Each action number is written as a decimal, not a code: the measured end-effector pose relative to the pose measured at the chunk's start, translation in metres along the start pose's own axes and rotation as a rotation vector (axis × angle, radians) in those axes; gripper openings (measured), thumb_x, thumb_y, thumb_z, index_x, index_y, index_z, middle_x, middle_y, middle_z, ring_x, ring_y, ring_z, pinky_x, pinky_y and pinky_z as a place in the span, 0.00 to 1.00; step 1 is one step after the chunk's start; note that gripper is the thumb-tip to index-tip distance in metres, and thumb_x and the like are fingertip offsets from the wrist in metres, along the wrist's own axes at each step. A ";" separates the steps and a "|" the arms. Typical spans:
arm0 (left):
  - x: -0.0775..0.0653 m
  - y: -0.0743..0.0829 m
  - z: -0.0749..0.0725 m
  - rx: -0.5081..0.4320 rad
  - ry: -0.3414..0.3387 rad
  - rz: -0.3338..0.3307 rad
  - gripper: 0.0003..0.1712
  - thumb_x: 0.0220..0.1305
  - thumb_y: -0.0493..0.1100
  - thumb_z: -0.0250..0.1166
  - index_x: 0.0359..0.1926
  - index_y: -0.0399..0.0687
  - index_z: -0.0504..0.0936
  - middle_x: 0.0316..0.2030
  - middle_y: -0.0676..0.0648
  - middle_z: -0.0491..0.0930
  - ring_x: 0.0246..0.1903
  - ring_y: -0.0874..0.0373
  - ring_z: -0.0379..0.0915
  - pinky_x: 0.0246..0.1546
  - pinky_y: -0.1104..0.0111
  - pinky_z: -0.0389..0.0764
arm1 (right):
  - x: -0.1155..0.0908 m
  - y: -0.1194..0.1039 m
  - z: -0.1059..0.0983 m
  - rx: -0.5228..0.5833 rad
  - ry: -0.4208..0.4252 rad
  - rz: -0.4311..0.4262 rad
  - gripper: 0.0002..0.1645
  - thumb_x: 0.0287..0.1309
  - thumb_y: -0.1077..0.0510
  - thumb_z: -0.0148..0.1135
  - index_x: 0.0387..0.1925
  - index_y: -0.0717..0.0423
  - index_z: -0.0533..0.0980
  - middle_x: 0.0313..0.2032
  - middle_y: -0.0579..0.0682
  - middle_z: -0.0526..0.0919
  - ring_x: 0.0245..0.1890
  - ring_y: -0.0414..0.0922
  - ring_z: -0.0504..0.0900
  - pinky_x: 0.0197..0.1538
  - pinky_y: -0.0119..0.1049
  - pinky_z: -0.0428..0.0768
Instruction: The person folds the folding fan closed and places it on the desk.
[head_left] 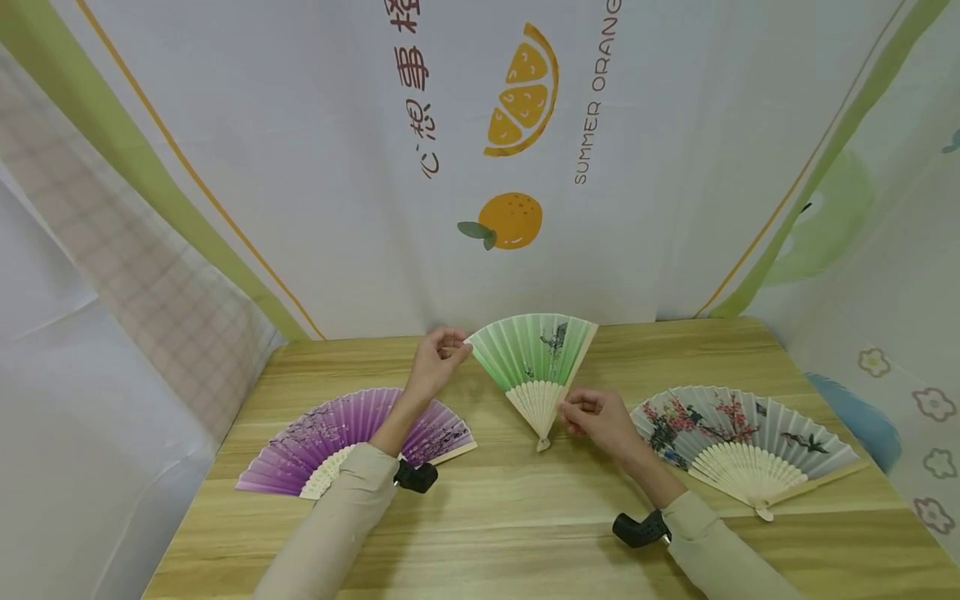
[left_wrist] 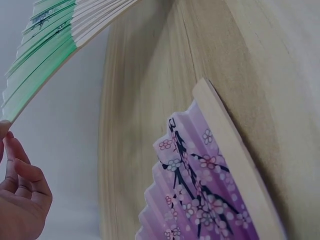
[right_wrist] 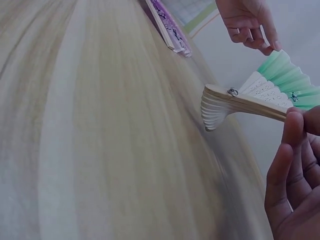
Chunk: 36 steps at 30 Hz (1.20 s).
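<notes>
Between both hands a green folding fan (head_left: 525, 354) is spread part way, its pale ribs meeting at a pivot low in the head view. My left hand (head_left: 438, 360) pinches the upper left corner of its pleated leaf between thumb and fingertips. At the opposite side, my right hand (head_left: 600, 419) pinches the outer rib, a little above the pivot. In the right wrist view the rib ends of the green fan (right_wrist: 215, 107) stand clear of the tabletop. Below my left forearm lies a purple folding fan (head_left: 330, 437), spread wide and partly hidden by the arm.
A white folding fan (head_left: 727, 429) with pink blossoms lies spread on the wooden table (head_left: 510, 533) at the right. Behind the table's back edge hangs a white curtain (head_left: 360, 250) printed with oranges. Black wrist devices (head_left: 641, 529) sit on both forearms.
</notes>
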<state>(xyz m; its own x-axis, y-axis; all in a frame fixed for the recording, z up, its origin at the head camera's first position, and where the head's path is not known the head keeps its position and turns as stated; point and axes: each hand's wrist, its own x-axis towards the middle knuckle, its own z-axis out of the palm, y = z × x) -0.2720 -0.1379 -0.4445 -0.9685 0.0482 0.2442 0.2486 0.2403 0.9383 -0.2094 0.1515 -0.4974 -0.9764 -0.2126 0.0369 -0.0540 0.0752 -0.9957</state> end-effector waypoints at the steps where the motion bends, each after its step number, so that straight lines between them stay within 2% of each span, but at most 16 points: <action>1: 0.000 0.000 0.000 -0.001 -0.007 0.005 0.10 0.66 0.29 0.67 0.47 0.30 0.78 0.39 0.39 0.81 0.41 0.50 0.76 0.43 0.70 0.76 | 0.000 0.001 0.000 0.001 -0.005 -0.001 0.09 0.67 0.66 0.65 0.37 0.73 0.80 0.28 0.62 0.83 0.24 0.44 0.80 0.30 0.34 0.82; 7: -0.002 -0.001 -0.003 -0.010 -0.046 -0.024 0.10 0.68 0.30 0.66 0.49 0.31 0.78 0.42 0.39 0.80 0.43 0.50 0.75 0.43 0.69 0.76 | -0.002 0.004 0.000 0.003 -0.021 -0.006 0.09 0.68 0.67 0.64 0.39 0.75 0.80 0.29 0.64 0.83 0.24 0.42 0.80 0.29 0.33 0.82; 13: -0.003 -0.001 -0.005 -0.021 -0.071 -0.036 0.12 0.69 0.30 0.65 0.51 0.29 0.77 0.44 0.33 0.80 0.43 0.49 0.75 0.41 0.71 0.76 | -0.003 0.003 -0.001 0.015 -0.026 -0.011 0.10 0.68 0.67 0.64 0.40 0.76 0.80 0.29 0.62 0.84 0.24 0.42 0.81 0.30 0.34 0.83; 16: -0.006 0.011 -0.007 -0.029 -0.093 -0.051 0.13 0.69 0.29 0.64 0.51 0.26 0.76 0.45 0.30 0.79 0.42 0.47 0.76 0.40 0.73 0.77 | -0.001 0.003 -0.001 0.003 -0.035 0.002 0.10 0.67 0.66 0.65 0.41 0.75 0.80 0.30 0.61 0.85 0.25 0.42 0.81 0.30 0.34 0.83; 21: -0.006 0.014 -0.003 -0.039 -0.069 -0.055 0.12 0.68 0.29 0.65 0.50 0.28 0.77 0.42 0.34 0.81 0.41 0.45 0.78 0.41 0.71 0.79 | 0.000 0.001 0.003 -0.012 -0.055 0.020 0.11 0.67 0.65 0.66 0.42 0.74 0.81 0.31 0.60 0.85 0.26 0.43 0.81 0.30 0.34 0.82; 23: -0.002 0.005 0.000 -0.044 -0.053 -0.058 0.11 0.68 0.29 0.66 0.50 0.30 0.78 0.42 0.36 0.82 0.41 0.43 0.79 0.41 0.71 0.79 | -0.001 0.000 0.004 -0.016 -0.067 0.016 0.11 0.67 0.65 0.65 0.42 0.74 0.81 0.31 0.61 0.85 0.26 0.43 0.81 0.31 0.35 0.83; 24: -0.002 0.006 0.001 -0.039 -0.053 -0.059 0.11 0.68 0.29 0.66 0.49 0.30 0.78 0.41 0.37 0.82 0.41 0.42 0.79 0.41 0.71 0.79 | -0.001 0.000 0.005 -0.016 -0.073 0.015 0.11 0.67 0.65 0.65 0.42 0.74 0.80 0.31 0.61 0.85 0.26 0.43 0.81 0.31 0.35 0.83; 31: -0.001 0.004 0.004 -0.029 -0.054 -0.052 0.11 0.67 0.29 0.66 0.49 0.31 0.78 0.41 0.37 0.82 0.39 0.51 0.78 0.41 0.71 0.79 | 0.000 0.002 0.006 -0.016 -0.101 -0.008 0.10 0.68 0.66 0.64 0.40 0.75 0.80 0.30 0.62 0.84 0.26 0.42 0.81 0.31 0.34 0.83; 36: 0.000 0.004 0.006 -0.021 -0.057 -0.047 0.11 0.67 0.29 0.66 0.49 0.31 0.79 0.42 0.38 0.82 0.42 0.49 0.78 0.42 0.70 0.78 | 0.001 0.004 0.006 -0.017 -0.117 -0.004 0.10 0.68 0.65 0.64 0.40 0.73 0.80 0.29 0.58 0.84 0.26 0.43 0.81 0.32 0.35 0.83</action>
<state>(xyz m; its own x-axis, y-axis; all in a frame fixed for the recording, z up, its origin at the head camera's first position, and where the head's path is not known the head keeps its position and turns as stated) -0.2708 -0.1310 -0.4428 -0.9782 0.0924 0.1859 0.2023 0.2235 0.9535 -0.2097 0.1456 -0.5015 -0.9451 -0.3254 0.0292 -0.0618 0.0901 -0.9940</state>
